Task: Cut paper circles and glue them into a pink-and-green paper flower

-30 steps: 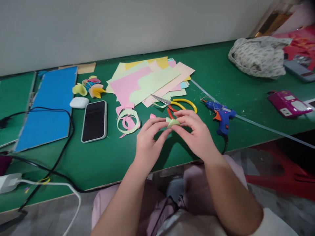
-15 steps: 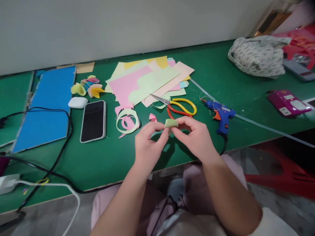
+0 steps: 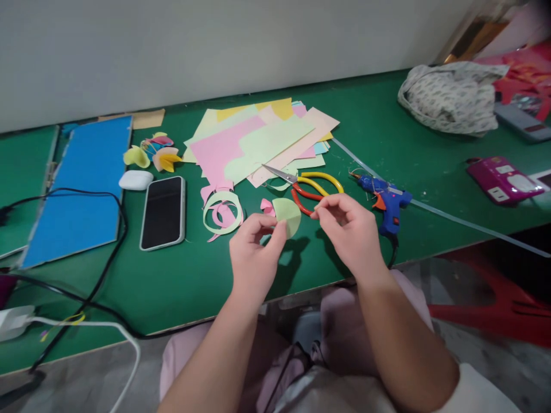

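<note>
Between thumb and fingers, my left hand [image 3: 257, 252] pinches a light green paper piece [image 3: 287, 218] with a rounded edge. My right hand [image 3: 349, 235] is off to its right, apart from the paper, fingertips pressed together; whether anything small is between them is hidden. Scissors [image 3: 301, 182] with yellow and red handles lie just beyond my hands. A small folded pink paper [image 3: 267, 206] rests behind the green piece. To the left are cut paper rings [image 3: 236, 213], pale green and pink. A blue glue gun [image 3: 391, 206] lies right of my right hand.
Coloured paper sheets [image 3: 258, 137] are piled at the back. A phone [image 3: 162, 213], white case [image 3: 136, 180], paper flowers [image 3: 165, 159] and blue board [image 3: 86, 189] lie left, with cables. A cloth bag [image 3: 450, 97] and purple device [image 3: 501, 179] are right.
My right hand has let go of the green paper and moved right. The paper, seen folded or curled before, now shows its flat rounded face in my left hand.
</note>
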Demonstrator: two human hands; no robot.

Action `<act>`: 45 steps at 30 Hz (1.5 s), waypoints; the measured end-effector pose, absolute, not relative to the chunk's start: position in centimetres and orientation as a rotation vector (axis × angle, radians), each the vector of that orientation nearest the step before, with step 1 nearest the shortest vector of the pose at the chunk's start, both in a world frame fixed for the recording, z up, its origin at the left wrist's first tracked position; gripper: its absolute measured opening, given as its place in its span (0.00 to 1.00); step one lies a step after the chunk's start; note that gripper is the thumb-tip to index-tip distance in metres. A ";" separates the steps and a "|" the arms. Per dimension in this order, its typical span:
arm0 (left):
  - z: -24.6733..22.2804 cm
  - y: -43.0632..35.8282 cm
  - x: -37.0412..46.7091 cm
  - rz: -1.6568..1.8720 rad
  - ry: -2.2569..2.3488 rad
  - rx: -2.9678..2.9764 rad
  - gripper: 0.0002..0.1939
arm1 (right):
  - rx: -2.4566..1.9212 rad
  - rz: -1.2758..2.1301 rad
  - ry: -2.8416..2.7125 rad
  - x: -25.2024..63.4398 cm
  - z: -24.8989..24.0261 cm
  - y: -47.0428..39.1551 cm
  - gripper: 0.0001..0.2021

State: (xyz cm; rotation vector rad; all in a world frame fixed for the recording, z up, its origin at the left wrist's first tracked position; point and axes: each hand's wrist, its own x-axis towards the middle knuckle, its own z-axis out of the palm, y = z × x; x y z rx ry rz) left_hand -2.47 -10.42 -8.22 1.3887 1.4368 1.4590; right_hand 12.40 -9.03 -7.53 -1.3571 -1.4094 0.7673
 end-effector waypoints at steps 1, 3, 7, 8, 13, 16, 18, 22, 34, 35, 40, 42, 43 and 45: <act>-8.3 -10.4 -2.5 1.445 1.412 1.340 0.05 | -1.308 0.855 -1.381 12.3 -7.5 -9.1 0.03; -8.5 -10.4 -2.3 1.406 1.364 1.295 0.05 | -1.236 0.970 -1.366 12.1 -7.5 -9.3 0.06; -8.6 -10.4 -2.0 1.327 1.359 1.313 0.04 | -1.255 0.965 -1.415 11.7 -7.5 -9.5 0.02; -8.6 -10.4 -2.0 1.310 1.369 1.330 0.04 | -1.266 0.950 -1.430 11.6 -7.5 -9.5 0.01; -8.5 -10.3 -2.0 1.283 1.351 1.319 0.04 | -1.248 0.943 -1.474 11.8 -7.5 -9.4 0.03; -8.5 -10.2 -2.2 1.286 1.337 1.277 0.04 | -1.240 0.940 -1.479 11.9 -7.6 -9.4 0.04; -8.5 -10.2 -2.3 1.275 1.341 1.263 0.05 | -1.227 0.934 -1.488 12.0 -7.6 -9.4 0.04; -8.2 -10.1 -2.6 1.280 1.351 1.235 0.06 | -1.177 0.963 -1.529 12.2 -7.4 -9.5 0.05; -8.1 -10.0 -2.2 1.266 1.141 1.102 0.05 | -1.187 1.022 -1.463 11.9 -7.4 -9.5 0.02; -8.1 -10.0 -2.1 1.251 1.136 1.099 0.04 | -1.189 1.025 -1.463 11.8 -7.4 -9.6 0.02; -8.1 -10.0 -2.0 1.267 1.162 1.061 0.03 | -1.195 1.025 -1.464 11.6 -7.5 -9.6 0.01; -8.0 -10.0 -2.0 1.277 1.179 1.030 0.04 | -1.209 1.021 -1.461 11.6 -7.5 -9.6 0.01; -8.0 -10.0 -2.0 1.279 1.190 1.013 0.05 | -1.216 1.023 -1.455 11.6 -7.4 -9.6 0.01; -8.0 -10.0 -2.0 1.287 1.211 0.976 0.05 | -1.224 1.039 -1.434 11.6 -7.4 -9.5 0.01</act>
